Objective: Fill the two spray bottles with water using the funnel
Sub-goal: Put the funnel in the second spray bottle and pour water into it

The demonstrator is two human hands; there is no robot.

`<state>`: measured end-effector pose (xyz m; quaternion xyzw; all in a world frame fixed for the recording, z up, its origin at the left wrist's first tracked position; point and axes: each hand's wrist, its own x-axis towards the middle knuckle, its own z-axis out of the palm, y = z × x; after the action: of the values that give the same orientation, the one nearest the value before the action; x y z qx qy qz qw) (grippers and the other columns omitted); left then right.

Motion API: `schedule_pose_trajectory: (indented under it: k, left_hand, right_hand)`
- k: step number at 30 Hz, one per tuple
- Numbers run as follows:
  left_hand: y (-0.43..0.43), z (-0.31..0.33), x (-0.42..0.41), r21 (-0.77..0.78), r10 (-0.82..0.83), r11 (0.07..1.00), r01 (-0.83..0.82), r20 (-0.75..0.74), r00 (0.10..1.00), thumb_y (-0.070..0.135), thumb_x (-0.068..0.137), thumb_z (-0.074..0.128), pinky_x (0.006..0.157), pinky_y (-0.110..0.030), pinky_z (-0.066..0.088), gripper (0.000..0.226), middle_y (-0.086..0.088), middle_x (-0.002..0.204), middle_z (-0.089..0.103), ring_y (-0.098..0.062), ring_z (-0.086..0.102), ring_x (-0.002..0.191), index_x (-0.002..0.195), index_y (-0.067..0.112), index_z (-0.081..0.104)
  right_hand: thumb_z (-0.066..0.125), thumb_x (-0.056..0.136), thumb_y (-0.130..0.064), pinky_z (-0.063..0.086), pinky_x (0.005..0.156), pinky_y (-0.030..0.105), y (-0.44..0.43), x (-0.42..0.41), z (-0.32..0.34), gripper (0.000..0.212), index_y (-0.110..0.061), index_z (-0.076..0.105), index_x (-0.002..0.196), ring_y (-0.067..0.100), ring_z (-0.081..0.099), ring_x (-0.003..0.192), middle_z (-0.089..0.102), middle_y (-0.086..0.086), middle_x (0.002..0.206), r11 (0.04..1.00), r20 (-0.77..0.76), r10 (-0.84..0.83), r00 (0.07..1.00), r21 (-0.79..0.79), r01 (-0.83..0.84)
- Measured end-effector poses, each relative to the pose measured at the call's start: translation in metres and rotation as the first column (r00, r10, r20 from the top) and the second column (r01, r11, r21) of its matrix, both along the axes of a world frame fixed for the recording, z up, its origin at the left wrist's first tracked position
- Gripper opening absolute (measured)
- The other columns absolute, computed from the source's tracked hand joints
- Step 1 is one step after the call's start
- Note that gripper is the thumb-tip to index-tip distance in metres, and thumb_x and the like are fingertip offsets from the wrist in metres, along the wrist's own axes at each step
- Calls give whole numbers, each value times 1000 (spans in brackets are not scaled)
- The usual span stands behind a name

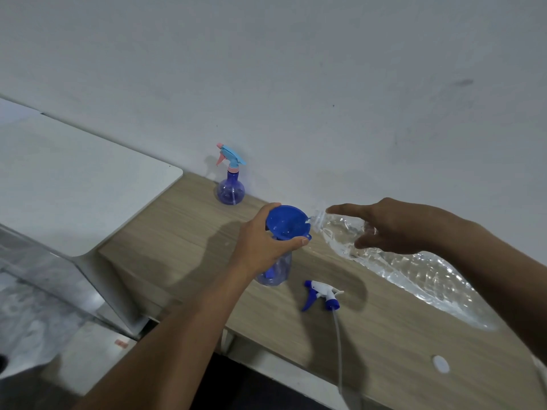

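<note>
A blue funnel [288, 221] sits in the neck of an open blue spray bottle [273, 272] standing on the wooden table [183, 241]. My left hand [263, 242] grips the funnel and the bottle's neck. My right hand [393, 226] holds a large clear water bottle [414, 267], tilted with its mouth at the funnel's rim. The unscrewed white-and-blue spray head [321, 294] with its tube lies on the table in front. A second blue spray bottle [231, 187] with a light-blue and pink head stands upright by the wall.
A white bottle cap [441, 364] lies on the table near the front right. A white tabletop [74, 179] adjoins the wooden table on the left. The white wall [296, 84] runs right behind the table.
</note>
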<state>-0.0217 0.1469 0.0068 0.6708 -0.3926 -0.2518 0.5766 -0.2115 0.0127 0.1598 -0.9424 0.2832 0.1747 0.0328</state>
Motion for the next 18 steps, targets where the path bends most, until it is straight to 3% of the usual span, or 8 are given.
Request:
schedule_pose_trajectory:
  k: [8,18]
  left_hand:
    - [0,0,0,-5,4,1000,-4,2,1000,51,59,91,86,-18,54,77,24,112,65,10,59,104,125,39,54]
    - [0,-1,1,-3,-12,1000,12,1,1000,52,59,90,91,-25,56,78,22,114,65,5,61,107,127,39,54]
  right_hand:
    - [64,94,-44,56,84,40,-1,1,0,75,-67,13,144,10,63,86,69,-8,97,1000,-15,8,1000,3,-8]
    - [64,94,-44,56,86,41,-1,4,-1,75,-67,12,144,14,64,90,68,-5,102,1000,-22,20,1000,-5,-20]
